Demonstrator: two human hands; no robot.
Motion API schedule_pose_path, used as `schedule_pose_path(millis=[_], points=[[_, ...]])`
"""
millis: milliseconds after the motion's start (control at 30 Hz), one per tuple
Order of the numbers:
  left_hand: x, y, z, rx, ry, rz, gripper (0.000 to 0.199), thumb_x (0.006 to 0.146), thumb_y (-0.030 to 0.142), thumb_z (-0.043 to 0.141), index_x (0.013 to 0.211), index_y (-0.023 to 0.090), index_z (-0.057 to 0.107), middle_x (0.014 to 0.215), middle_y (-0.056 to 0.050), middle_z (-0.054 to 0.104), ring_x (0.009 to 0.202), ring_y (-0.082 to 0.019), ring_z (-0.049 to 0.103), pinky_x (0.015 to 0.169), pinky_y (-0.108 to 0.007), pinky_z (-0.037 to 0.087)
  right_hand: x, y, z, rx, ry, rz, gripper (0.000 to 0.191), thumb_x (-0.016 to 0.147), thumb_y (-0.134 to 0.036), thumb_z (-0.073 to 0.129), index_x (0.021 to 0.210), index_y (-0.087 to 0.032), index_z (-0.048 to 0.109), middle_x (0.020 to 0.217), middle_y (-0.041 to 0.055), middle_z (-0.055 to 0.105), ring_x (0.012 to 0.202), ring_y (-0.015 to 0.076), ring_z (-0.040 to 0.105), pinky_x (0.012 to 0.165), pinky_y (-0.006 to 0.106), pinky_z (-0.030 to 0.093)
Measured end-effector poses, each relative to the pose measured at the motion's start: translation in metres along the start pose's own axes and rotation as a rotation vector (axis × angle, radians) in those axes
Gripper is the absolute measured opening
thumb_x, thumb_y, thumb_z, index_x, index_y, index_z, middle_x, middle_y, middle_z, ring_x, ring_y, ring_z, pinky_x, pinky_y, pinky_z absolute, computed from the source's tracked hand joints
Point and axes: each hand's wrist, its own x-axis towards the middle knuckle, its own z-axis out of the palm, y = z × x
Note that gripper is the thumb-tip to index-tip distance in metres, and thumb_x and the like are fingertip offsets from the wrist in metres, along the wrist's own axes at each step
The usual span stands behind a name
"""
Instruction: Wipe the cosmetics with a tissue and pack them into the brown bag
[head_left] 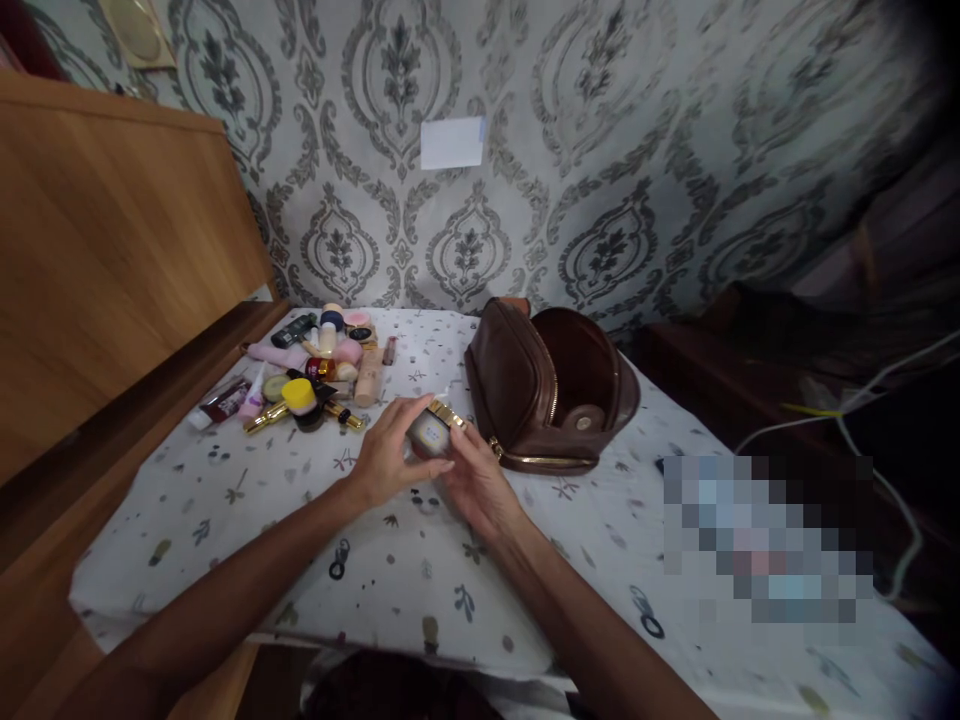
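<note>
Between my two hands is a small glass cosmetic jar (430, 434) with a gold lid, held tilted just above the table. My left hand (386, 455) grips its left side, thumb below and fingers along the top. On the other side my right hand (480, 480) closes its fingers on the jar near the lid. Right behind my right hand stands a brown leather toiletry bag (517, 370), unzipped, its dark inside showing. To the left lies a pile of cosmetics, with a yellow-lidded jar (299, 396), a foundation bottle (368, 378) and a pink makeup sponge (347, 352).
The table has a white patterned cloth (247, 540). A wooden cabinet (127, 190) borders it at the left, and a papered wall (465, 230) rises behind. A blurred-out item (765, 540) lies at the right, near white cables (885, 470).
</note>
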Motion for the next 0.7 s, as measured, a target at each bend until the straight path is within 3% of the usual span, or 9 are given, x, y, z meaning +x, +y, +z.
schedule_pose_path(millis=[133,300,400,533,633,700], points=[[0.005,0.000,-0.009,-0.062,-0.046,0.036,0.061,0.081,0.039,0.071,0.137,0.023,0.052,0.119,-0.010,0.060,0.111,-0.026,0.058,0.097,-0.040,0.047,-0.001,-0.004,0.002,0.022,0.012,0.013,0.031,0.075,-0.037,0.078,0.104,-0.029,0.069,0.114,-0.0001,0.070,0.106,0.0213,0.066,0.091,0.039,0.054],[0.011,0.001,-0.017,-0.045,0.016,0.140,0.036,0.087,0.031,0.066,0.121,0.022,0.064,0.111,-0.008,0.066,0.106,-0.024,0.062,0.094,-0.039,0.050,-0.001,-0.010,0.004,0.073,0.000,0.069,0.031,0.073,-0.037,0.081,0.099,-0.027,0.070,0.099,-0.0027,0.073,0.079,0.0149,0.067,0.073,0.030,0.057],[0.011,0.005,-0.015,0.113,0.077,0.320,0.022,0.091,0.020,0.059,0.112,0.021,0.067,0.107,-0.008,0.068,0.101,-0.021,0.064,0.088,-0.038,0.054,0.000,-0.006,0.002,0.080,0.064,0.063,0.026,0.069,-0.036,0.084,0.086,-0.024,0.069,0.087,-0.0051,0.072,0.069,0.0118,0.064,0.069,0.027,0.056],[0.007,0.009,-0.010,0.354,0.090,0.625,0.025,0.091,0.011,0.058,0.115,0.014,0.065,0.105,-0.009,0.072,0.109,-0.023,0.064,0.087,-0.037,0.059,0.002,-0.002,-0.001,0.109,0.119,0.067,0.027,0.069,-0.038,0.085,0.082,-0.021,0.069,0.082,-0.0045,0.072,0.070,0.0101,0.064,0.068,0.022,0.053],[0.004,0.008,-0.009,0.453,0.065,0.805,0.023,0.091,0.012,0.061,0.114,0.010,0.064,0.108,-0.010,0.073,0.116,-0.025,0.064,0.090,-0.036,0.060,0.005,-0.004,-0.004,0.183,0.092,0.169,0.034,0.069,-0.046,0.083,0.086,-0.019,0.070,0.082,-0.0023,0.073,0.069,0.0101,0.064,0.061,0.020,0.051],[0.002,0.007,-0.009,0.482,0.034,0.850,0.023,0.092,0.010,0.059,0.115,0.009,0.063,0.112,-0.010,0.073,0.118,-0.024,0.063,0.090,-0.035,0.061,0.006,-0.007,-0.004,0.257,0.062,0.246,0.037,0.069,-0.048,0.083,0.088,-0.018,0.070,0.083,-0.0015,0.073,0.068,0.0090,0.064,0.060,0.018,0.052]])
